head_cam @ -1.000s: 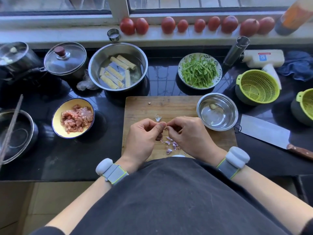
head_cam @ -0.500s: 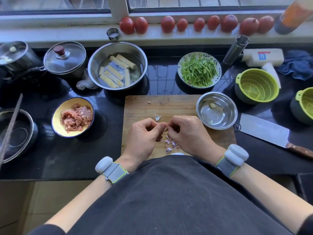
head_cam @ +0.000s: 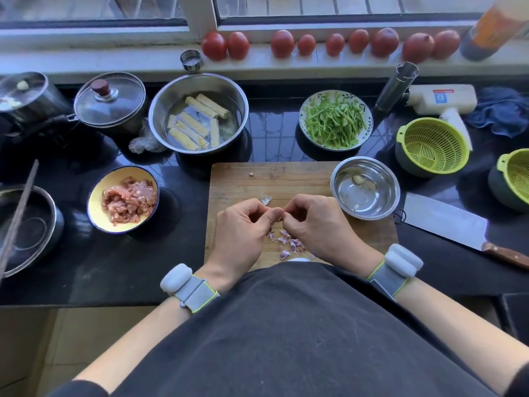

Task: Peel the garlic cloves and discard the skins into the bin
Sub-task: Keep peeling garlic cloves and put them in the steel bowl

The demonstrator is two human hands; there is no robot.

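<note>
Skins [head_cam: 289, 243] lie loose in a purple scatter on the near part of the cutting board [head_cam: 243, 179], right by its near edge and the apron. Risk: a sleeve or wrist sweep would push them off the board onto the floor; no bin in view, so they'd need a carry. Just above them, left hand [head_cam: 243, 227] and right hand [head_cam: 315, 224] meet fingertip to fingertip over board centre, fingers curled tight, pinching something small between them. Presumably a garlic clove, but it's hidden, can't confirm. A slippery clove could pop out and roll off the board. One pale skin flake [head_cam: 265, 198] sits just beyond the knuckles. Steel bowl [head_cam: 365, 187] on the board's far right corner holds a peeled clove [head_cam: 357, 179]; short reach, clear path. Cleaver [head_cam: 446, 224] lies right of the board, blade facing the board, a hazard for a blind rightward reach. Left of the board, meat dish [head_cam: 123, 199] sits close. Far half of the board is open.
</note>
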